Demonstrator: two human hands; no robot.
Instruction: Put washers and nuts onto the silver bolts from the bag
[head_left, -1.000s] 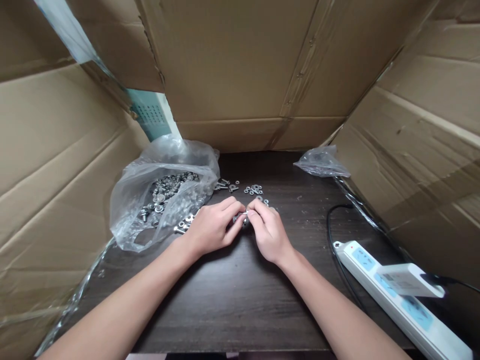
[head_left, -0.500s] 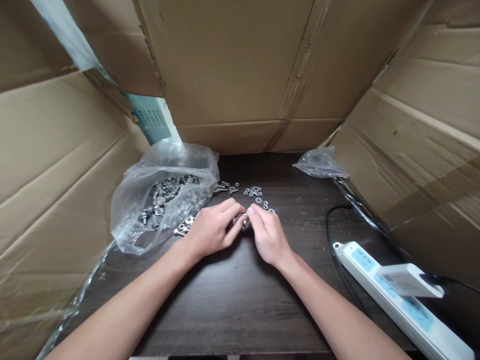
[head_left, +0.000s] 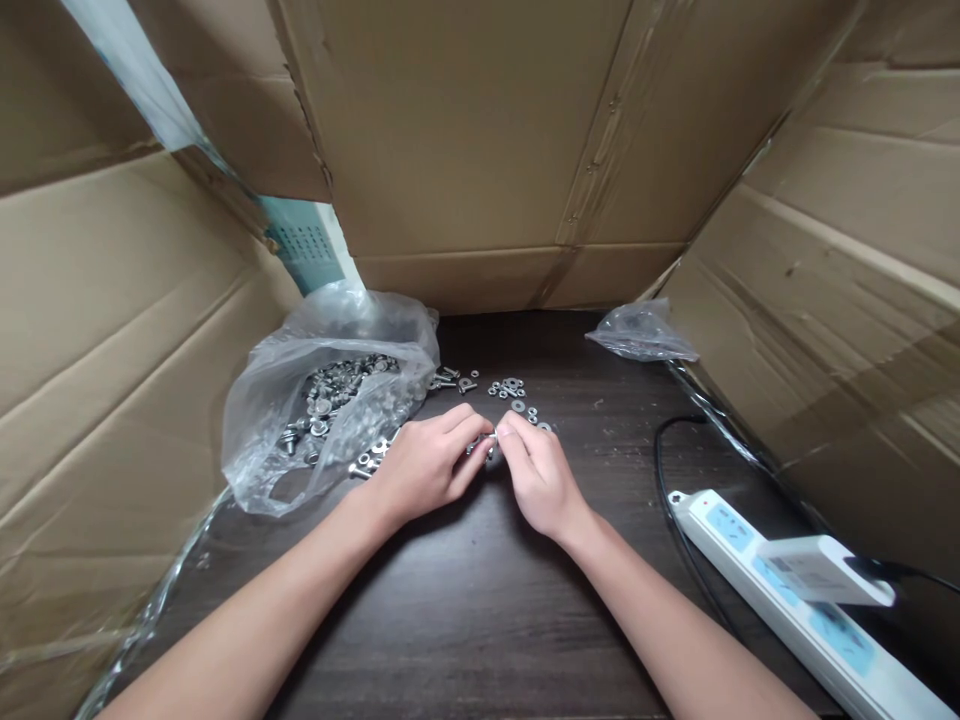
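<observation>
Fingertip to fingertip, my left hand and my right hand meet above the middle of the dark table. Between their pinched fingers shows a small shiny metal fastener; it looks like a bolt, but fingers cover most of it. Both hands are closed on it. Just beyond the hands lie loose nuts, a flat washer and several bolts. Left of my left hand, more bolts and washers lie partly behind the wrist.
A clear plastic bag full of bolts with washers stands open at the left. A smaller plastic bag lies at the back right. A white power strip with a plugged-in adapter and black cable is at the right. Cardboard walls surround the table.
Both hands stay together in nearly the same place, with small finger movements at the fastener. The whole view has shifted slightly.
</observation>
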